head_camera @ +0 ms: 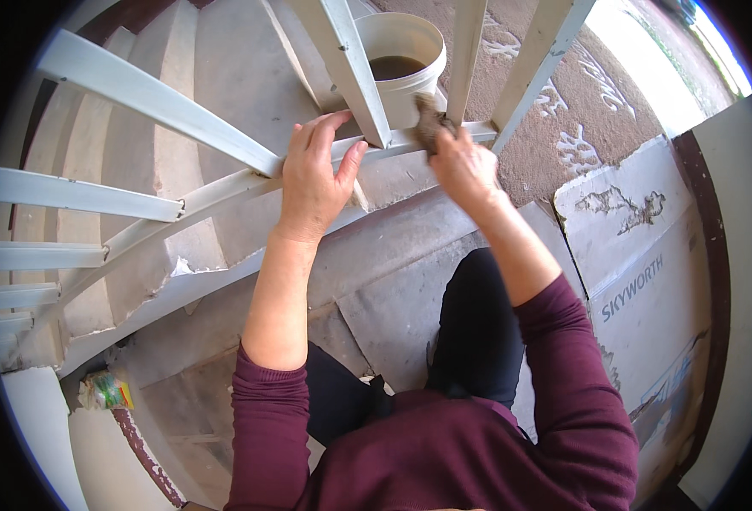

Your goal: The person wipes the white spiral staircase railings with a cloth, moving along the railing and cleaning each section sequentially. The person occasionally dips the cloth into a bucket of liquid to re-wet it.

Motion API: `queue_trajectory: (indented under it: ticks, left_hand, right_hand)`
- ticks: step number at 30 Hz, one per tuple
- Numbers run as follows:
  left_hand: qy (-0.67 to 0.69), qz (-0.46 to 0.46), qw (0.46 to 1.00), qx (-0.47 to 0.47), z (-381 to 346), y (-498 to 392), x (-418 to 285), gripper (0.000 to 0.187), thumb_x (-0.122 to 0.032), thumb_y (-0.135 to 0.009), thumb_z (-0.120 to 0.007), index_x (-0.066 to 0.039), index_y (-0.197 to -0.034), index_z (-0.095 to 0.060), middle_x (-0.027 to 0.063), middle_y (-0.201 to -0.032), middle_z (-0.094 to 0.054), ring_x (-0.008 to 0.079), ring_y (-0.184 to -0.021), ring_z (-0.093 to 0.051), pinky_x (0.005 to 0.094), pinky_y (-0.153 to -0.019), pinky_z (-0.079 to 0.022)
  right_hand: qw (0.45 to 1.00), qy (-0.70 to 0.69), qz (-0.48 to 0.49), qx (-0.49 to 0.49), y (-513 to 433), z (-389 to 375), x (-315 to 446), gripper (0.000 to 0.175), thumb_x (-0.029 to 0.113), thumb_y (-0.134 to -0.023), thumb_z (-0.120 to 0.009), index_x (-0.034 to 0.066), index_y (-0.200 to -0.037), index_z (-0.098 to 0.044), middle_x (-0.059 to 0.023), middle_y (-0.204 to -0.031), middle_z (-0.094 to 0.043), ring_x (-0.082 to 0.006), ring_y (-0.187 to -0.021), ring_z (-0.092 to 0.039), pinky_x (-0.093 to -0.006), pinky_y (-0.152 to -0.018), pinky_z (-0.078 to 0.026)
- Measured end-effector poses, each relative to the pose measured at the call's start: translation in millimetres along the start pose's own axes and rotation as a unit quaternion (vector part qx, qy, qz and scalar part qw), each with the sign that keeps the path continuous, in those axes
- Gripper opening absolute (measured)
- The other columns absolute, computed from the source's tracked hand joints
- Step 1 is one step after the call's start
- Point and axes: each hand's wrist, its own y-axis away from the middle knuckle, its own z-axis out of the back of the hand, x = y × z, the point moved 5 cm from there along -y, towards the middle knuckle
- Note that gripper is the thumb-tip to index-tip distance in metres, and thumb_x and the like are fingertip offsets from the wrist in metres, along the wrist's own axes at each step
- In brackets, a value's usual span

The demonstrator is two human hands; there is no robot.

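Observation:
My left hand rests on the bottom rail of a white metal stair railing, fingers draped over it and thumb apart. To its right, my right hand grips a brown, dirty cloth pressed against the rail between two balusters. The cloth and hand are blurred. One white baluster rises between my hands, and another baluster stands just beyond the cloth. Behind the railing sits a white plastic bucket with dark, murky water in it.
Stairs climb at the left beyond the railing. A brown doormat with white lettering lies past the bucket. Flattened cardboard covers floor at the right, beside a wall with a dark red baseboard. A colourful plastic packet lies lower left.

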Motion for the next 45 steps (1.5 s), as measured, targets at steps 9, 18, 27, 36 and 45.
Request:
queue_trajectory:
  ticks: [9, 18, 27, 36, 45]
  left_hand:
    - [-0.003, 0.009, 1.0, -0.003, -7.2, -0.4, 1.7, 0.033, -0.021, -0.089, -0.07, -0.004, -0.117, -0.061, 0.0116, -0.114, -0.066, 0.0342, -0.107, -0.06, 0.0477, -0.099, -0.045]
    - [-0.036, 0.007, 0.999, 0.024, -7.6, -0.1, -1.1, 0.035, -0.023, -0.09, -0.069, -0.003, -0.117, -0.06, 0.0122, -0.117, -0.066, 0.0344, -0.109, -0.06, 0.0504, -0.104, -0.042]
    - [0.048, -0.059, 0.993, -0.092, -11.0, 14.5, -26.7, 0.017, -0.007, -0.087, -0.07, -0.001, -0.102, -0.063, 0.0109, -0.096, -0.065, 0.0282, -0.091, -0.063, 0.0356, -0.081, -0.052]
    - [0.118, 0.022, 0.983, 0.136, -135.1, -12.2, -47.7, 0.067, -0.01, -0.088, -0.067, 0.004, -0.143, -0.031, 0.0296, -0.128, -0.053, 0.0442, -0.12, -0.053, 0.0462, -0.101, -0.045]
    - [0.133, 0.056, 0.981, 0.126, -152.5, -6.1, -45.0, 0.084, -0.01, -0.083, -0.072, 0.001, -0.149, -0.021, 0.0298, -0.13, -0.05, 0.0458, -0.119, -0.052, 0.0469, -0.1, -0.045]
  right_hand:
    - [0.933, -0.358, -0.016, 0.041, -12.2, 1.4, 38.9, 0.03, 0.02, -0.083, -0.059, -0.0015, -0.104, -0.061, -0.0262, -0.093, -0.068, -0.034, -0.09, -0.067, -0.0424, -0.081, -0.051]
    - [0.997, -0.068, -0.02, -0.005, 40.2, 0.2, -55.2, 0.044, 0.016, -0.083, -0.06, 0.0104, -0.127, -0.058, -0.0224, -0.108, -0.063, -0.042, -0.095, -0.066, -0.0485, -0.084, -0.053]
    - [0.767, -0.617, -0.122, -0.125, 50.9, -9.7, -101.9, 0.045, -0.002, -0.085, -0.048, -0.0016, -0.13, -0.054, -0.0083, -0.11, -0.065, -0.0169, -0.102, -0.062, -0.031, -0.091, -0.05]
    - [0.988, 0.013, -0.155, -0.013, -5.1, -24.2, -116.7, 0.047, 0.02, -0.085, -0.06, 0.0158, -0.132, -0.053, -0.0223, -0.107, -0.063, -0.0438, -0.092, -0.066, -0.0515, -0.08, -0.054]
    - [0.953, -0.254, -0.16, -0.033, -28.7, -25.8, -105.1, 0.044, 0.022, -0.082, -0.055, -0.0004, -0.119, -0.06, -0.0298, -0.1, -0.067, -0.0451, -0.098, -0.065, -0.0486, -0.09, -0.05]
